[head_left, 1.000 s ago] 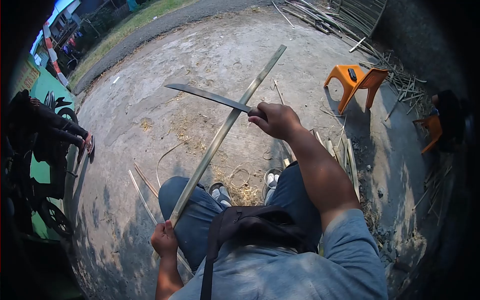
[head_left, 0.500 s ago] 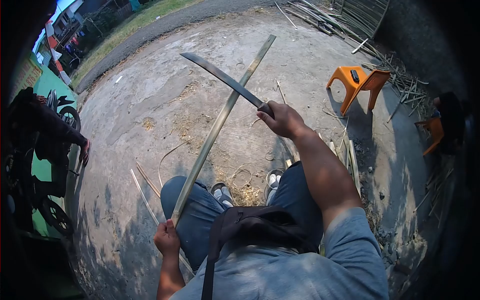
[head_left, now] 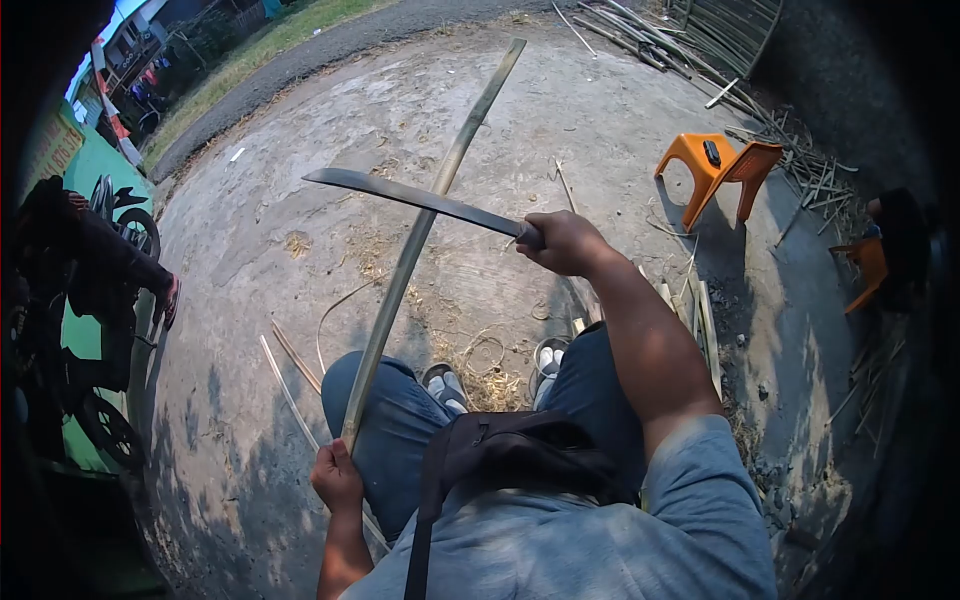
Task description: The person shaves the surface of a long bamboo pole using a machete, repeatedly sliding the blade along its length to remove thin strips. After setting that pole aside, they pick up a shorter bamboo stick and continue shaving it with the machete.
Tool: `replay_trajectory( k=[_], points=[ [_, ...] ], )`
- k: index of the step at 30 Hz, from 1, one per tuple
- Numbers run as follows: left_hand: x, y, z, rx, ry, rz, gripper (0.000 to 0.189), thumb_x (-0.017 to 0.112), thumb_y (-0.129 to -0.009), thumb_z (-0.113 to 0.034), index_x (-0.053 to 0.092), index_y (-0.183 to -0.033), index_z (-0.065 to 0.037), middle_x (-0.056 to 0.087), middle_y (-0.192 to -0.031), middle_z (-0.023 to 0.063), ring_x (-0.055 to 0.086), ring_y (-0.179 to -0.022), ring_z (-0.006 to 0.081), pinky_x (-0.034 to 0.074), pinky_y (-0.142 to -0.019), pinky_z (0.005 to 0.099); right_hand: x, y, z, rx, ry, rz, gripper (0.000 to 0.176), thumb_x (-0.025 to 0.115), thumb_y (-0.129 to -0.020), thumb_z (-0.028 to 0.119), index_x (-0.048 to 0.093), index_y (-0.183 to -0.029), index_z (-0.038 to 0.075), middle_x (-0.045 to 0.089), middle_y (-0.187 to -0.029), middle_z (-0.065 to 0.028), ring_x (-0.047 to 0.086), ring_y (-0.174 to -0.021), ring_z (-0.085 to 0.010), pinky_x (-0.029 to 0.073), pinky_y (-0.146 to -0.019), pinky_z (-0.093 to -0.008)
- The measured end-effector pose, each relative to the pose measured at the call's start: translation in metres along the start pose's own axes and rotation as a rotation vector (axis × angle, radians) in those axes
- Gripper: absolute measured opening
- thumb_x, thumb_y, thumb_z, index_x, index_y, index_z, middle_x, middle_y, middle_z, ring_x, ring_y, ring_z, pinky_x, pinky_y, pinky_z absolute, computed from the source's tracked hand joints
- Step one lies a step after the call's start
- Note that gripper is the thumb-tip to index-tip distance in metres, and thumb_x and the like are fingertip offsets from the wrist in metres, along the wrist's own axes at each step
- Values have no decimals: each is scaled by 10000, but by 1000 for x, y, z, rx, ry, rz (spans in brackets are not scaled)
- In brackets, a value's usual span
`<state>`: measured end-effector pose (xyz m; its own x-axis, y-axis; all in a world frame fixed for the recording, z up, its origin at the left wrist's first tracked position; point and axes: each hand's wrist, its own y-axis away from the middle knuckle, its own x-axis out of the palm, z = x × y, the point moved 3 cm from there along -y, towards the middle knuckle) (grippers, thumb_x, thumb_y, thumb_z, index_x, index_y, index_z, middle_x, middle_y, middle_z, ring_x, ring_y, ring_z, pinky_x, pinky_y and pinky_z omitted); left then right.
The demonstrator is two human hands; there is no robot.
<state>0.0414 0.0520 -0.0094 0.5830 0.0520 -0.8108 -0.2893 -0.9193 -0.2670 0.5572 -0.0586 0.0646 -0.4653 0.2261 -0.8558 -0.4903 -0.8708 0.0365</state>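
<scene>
Over the left knee in blue denim: long flat strip of pale greenish bamboo or wood, its far end pointing away above the grey concrete ground.
Left hand: closed around the near part; a firm grip seems important here.
Right hand: closed on the dark handle of a long curved grey metal blade.
Crossing: blade passes over the strip, tip to the left; contact I cannot tell. Light strokes, directed far from the knee, would probably be safest.
</scene>
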Motion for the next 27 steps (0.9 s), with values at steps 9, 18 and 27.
replay_trajectory(
  k=[9, 18, 27],
  points=[
    [2, 1, -9, 27, 27, -13, 515, 556, -1050, -457, 617, -762, -34, 615, -648, 190, 629, -618, 420, 463, -572, 488, 22, 23, 38, -277, 155, 149, 218, 717, -889, 336, 710, -1007, 153, 735, -925, -129, 711, -902, -359, 552, -774, -485],
    [-3, -1, -3, 35, -17, -7, 517, 573, -1042, -462, 619, -754, -34, 611, -640, 189, 630, -606, 415, 464, -566, 476, 10, -14, -18, 100, -327, -103, 270, 737, -904, 273, 723, -1117, 108, 747, -1026, -147, 711, -957, -308, 543, -838, -408],
    [-3, -5, -1, 34, 6, 51, 540, 564, -1044, -477, 616, -750, -27, 613, -631, 184, 635, -590, 386, 463, -559, 459, 20, 30, 56, -318, 213, 250, 235, 733, -811, 263, 731, -1016, 148, 738, -932, -133, 716, -886, -349, 558, -770, -496]
  ],
)
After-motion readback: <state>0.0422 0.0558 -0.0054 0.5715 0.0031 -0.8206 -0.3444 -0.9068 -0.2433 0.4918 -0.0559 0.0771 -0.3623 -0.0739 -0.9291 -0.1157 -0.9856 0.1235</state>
